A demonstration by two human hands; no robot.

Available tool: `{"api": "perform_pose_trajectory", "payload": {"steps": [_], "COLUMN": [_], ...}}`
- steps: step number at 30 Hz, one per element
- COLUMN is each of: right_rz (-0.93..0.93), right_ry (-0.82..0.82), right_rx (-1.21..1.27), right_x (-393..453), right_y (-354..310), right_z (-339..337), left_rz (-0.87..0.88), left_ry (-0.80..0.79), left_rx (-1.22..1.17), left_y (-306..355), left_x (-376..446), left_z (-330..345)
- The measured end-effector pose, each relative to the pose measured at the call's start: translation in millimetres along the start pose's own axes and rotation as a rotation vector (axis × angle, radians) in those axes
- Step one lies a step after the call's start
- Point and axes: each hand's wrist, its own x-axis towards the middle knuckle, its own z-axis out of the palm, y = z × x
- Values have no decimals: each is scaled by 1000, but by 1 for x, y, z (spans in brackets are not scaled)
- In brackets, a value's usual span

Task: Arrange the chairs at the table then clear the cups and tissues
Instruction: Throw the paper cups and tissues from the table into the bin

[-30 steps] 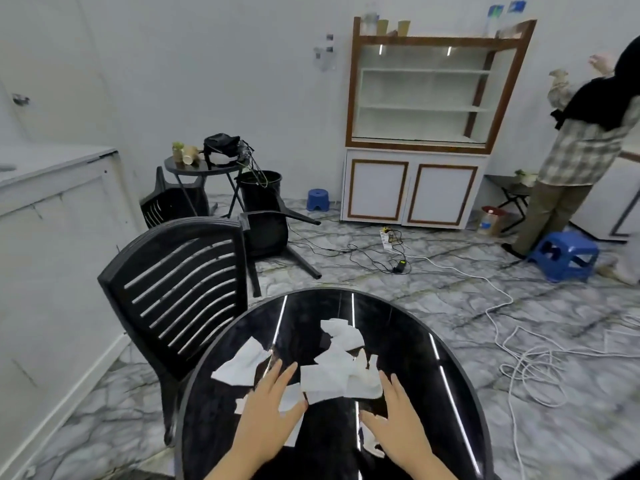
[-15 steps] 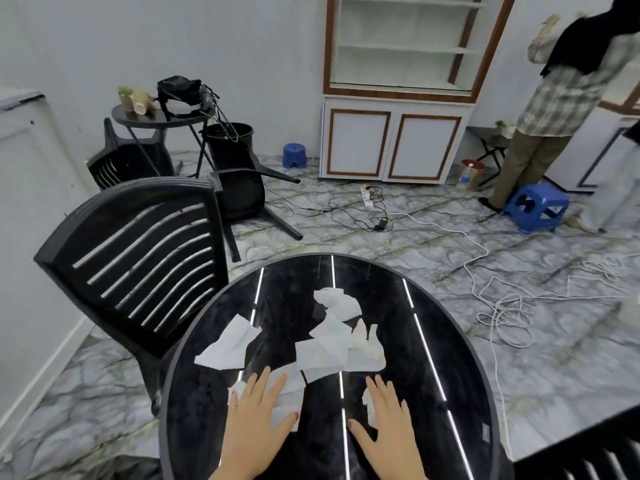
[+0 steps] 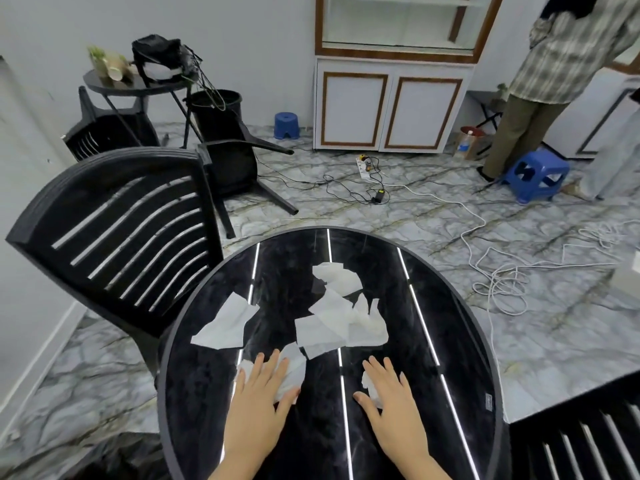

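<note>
Both hands lie flat, palms down, on the near part of the round black bench (image 3: 460,327). The left hand (image 3: 259,403) presses on a crumpled white tissue (image 3: 294,372) with its fingers (image 3: 265,367) spread out straight and closed on nothing; the tissue shows past the fingertips and beside the thumb. The right hand (image 3: 391,407) is also spread flat, its fingers (image 3: 384,370) straight and gripping nothing, and a small tissue scrap (image 3: 369,384) peeks out from under its thumb side.

Further across the bench from the hands, a cluster of loose tissues (image 3: 343,320) sits around the bench's middle, overlapping each other. A separate flat tissue (image 3: 227,323) lies toward the left edge of the bench, apart from the cluster.

A black slatted chair (image 3: 121,230) stands just beside the bench's left edge, its back toward the bench. Another slatted chair back (image 3: 588,445) shows at the bench's near right corner. Beyond the bench, a black chair lies tipped over (image 3: 235,164) on the marble floor (image 3: 433,220), and cables (image 3: 498,282) trail across the floor to the bench's right. Behind the tipped chair stands a small side table (image 3: 138,86) carrying a bag and what look like cups (image 3: 116,69), too small to tell for sure. A white cabinet (image 3: 391,102) stands against the far wall, and a person in a checked shirt (image 3: 561,64) stands to its right by a blue stool (image 3: 535,174).
</note>
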Motion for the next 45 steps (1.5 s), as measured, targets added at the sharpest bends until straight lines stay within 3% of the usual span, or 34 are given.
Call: {"api": "perform_pose_trajectory", "payload": {"steps": [7,13,18,23,28,37,45], "right_rz": [19,72,73,-39,-245,-516,-408], "right_ry": [-29,-30,-44,-198,-361,-624,-838], "right_rx": [116,255,409,442,439,319,173], "right_x": [-9,-18,-13,0,-2,-61,-132], "right_y": [-9,-20,-34,-73,-134,-238,-225], "right_z": [-5,-15,-13,6,34,122,237], "left_rz": [-22,-59,-175,-303,-365,-634,-1033], "left_ry": [-37,117,87,226,390,647,609], "left_rx": [-88,-127,-398,-635,-601,-697,-626], "left_y": [7,16,24,19,-16,-99,-161], "left_x": [-4,-9,-19,-44,-83,-199,-295], "left_z": [-7,-4,-19,-38,-66,-98,-18]}}
